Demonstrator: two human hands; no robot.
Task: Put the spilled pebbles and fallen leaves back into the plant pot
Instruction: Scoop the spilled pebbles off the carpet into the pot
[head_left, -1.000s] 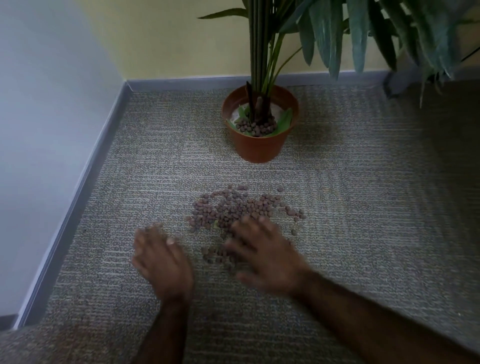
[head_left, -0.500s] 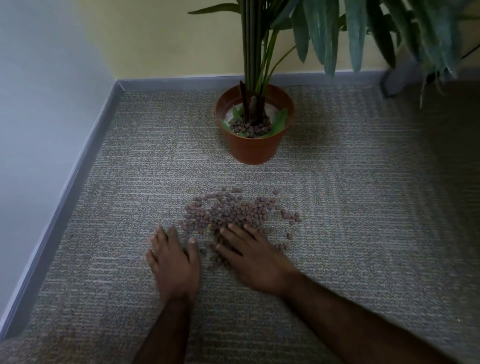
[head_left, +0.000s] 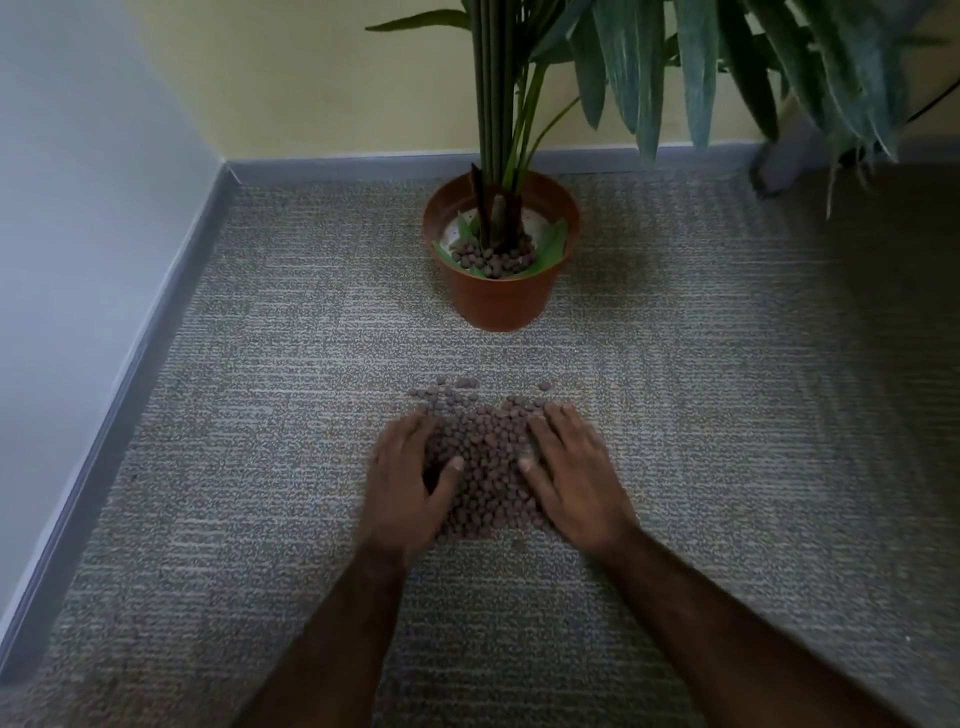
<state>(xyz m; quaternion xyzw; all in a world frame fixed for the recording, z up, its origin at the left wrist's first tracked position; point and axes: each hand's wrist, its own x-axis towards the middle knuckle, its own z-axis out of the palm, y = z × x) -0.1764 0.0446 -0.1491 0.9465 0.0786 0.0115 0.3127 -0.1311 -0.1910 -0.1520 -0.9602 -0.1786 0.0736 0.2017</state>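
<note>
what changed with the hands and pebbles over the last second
The left hand and right hand closed in on either side of the pebbles, raking the loose scatter into a tighter heap between them. Nothing gripped yet. The pot stayed put.

— Pose, entry one?
— My left hand (head_left: 410, 478) lies palm down, fingers straight, thumb angled inward.
— Other side?
— My right hand (head_left: 574, 470) mirrors it. Both forearms reach forward, converging.

Grey ribbed carpet (head_left: 270, 395), grey skirting (head_left: 358, 163), pale yellow wall (head_left: 311, 73), dim light
</note>
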